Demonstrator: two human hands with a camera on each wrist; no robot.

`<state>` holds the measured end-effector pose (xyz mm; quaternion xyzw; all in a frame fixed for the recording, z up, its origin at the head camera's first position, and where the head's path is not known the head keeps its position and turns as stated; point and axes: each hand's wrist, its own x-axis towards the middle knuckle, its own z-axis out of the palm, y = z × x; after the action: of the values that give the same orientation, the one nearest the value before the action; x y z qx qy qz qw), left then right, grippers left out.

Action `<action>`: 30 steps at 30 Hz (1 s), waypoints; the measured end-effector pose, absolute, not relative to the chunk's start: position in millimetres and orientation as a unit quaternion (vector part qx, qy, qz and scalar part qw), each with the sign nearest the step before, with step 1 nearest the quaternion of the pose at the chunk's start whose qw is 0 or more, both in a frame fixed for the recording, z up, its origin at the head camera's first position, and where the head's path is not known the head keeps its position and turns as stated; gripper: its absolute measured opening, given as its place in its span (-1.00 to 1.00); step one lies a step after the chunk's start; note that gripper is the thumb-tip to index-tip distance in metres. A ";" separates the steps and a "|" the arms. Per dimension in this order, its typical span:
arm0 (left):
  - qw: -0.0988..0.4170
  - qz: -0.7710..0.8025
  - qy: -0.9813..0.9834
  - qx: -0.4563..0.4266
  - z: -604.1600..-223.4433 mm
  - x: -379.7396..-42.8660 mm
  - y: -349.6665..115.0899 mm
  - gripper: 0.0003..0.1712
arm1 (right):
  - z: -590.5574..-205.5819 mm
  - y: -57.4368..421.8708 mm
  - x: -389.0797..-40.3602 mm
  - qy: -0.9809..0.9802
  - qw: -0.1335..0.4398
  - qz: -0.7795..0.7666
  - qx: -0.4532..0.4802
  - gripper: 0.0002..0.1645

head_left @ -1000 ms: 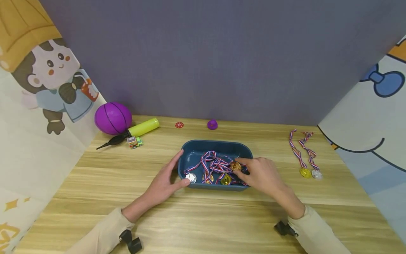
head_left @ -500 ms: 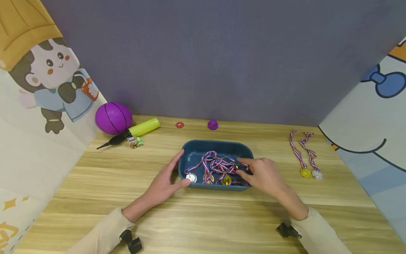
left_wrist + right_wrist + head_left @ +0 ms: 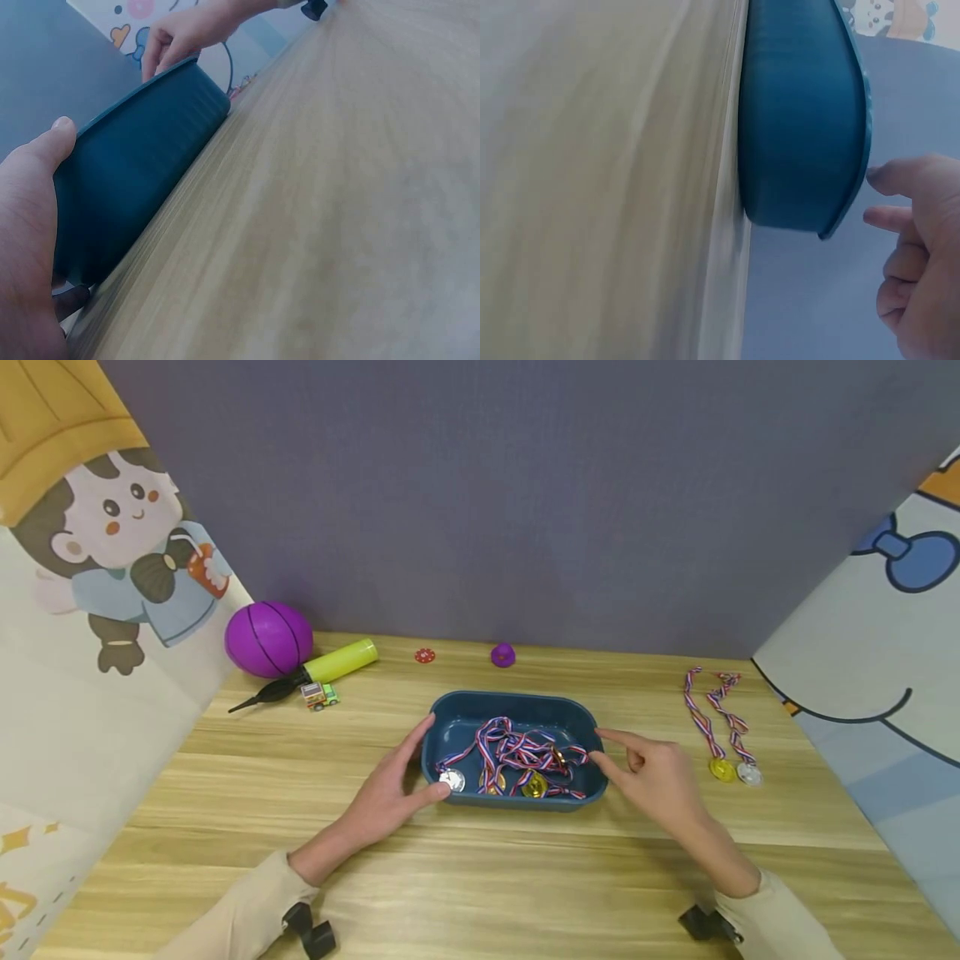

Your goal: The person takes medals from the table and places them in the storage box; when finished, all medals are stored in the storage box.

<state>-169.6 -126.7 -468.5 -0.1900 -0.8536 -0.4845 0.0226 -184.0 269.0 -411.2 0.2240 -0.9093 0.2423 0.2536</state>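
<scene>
A dark blue plastic bin (image 3: 517,802) stands in the middle of the table. Inside it, striped ribbons (image 3: 517,747) lie tangled with several medals: a silver medal (image 3: 452,779) at the left, a gold medal (image 3: 535,786) near the front, and a bronze-toned medal (image 3: 558,756) seen nearly edge-on at the right. My left hand (image 3: 386,789) holds the bin's left end, thumb at the front rim and fingers along the side. At the right end, my right hand (image 3: 660,777) has index finger and thumb extended near the rim, other fingers curled, holding nothing.
Two ribboned medals, gold (image 3: 722,769) and silver (image 3: 749,773), lie at the right. A purple ball (image 3: 268,639), a yellow-and-black pump (image 3: 341,661) and a toy truck (image 3: 319,696) sit back left. A red chip (image 3: 424,656) and small purple object (image 3: 503,655) lie behind the bin.
My right hand has let go of the bronze-toned medal, which stays in the bin, and has drawn back right to the rim. The left hand has stayed in place.
</scene>
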 end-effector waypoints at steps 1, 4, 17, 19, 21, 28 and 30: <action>0.023 -0.484 -0.854 -0.190 -468.5 -169.6 -126.8 0.20 | -411.0 272.3 -182.8 -0.910 0.254 0.248 0.213 -0.61; 0.020 -0.485 -0.854 -0.188 -469.1 -170.0 -126.9 0.20 | -411.1 282.4 -180.1 -0.912 0.255 0.259 0.189 -0.62; 0.020 -0.485 -0.854 -0.188 -468.1 -169.2 -127.1 0.20 | -423.7 329.4 -178.0 -0.917 0.276 0.250 0.142 -0.57; 0.018 -0.484 -0.855 -0.186 -468.6 -169.2 -127.0 0.20 | -424.6 337.0 -178.8 -0.918 0.282 0.241 0.138 -0.58; 0.018 -0.484 -0.855 -0.186 -468.8 -169.3 -126.9 0.20 | -424.8 343.8 -179.0 -0.918 0.284 0.242 0.131 -0.59; 0.018 -0.484 -0.855 -0.188 -468.6 -169.9 -126.5 0.20 | -424.7 363.4 -178.4 -0.928 0.271 0.237 0.098 -0.56; 0.018 -0.484 -0.855 -0.189 -468.7 -169.9 -126.7 0.20 | -425.3 368.8 -178.4 -0.931 0.272 0.225 0.092 -0.57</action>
<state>-169.9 -126.7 -468.7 -0.1886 -0.8545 -0.4836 0.0180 -178.4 368.8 -425.3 0.0917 -0.9310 0.2251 0.2722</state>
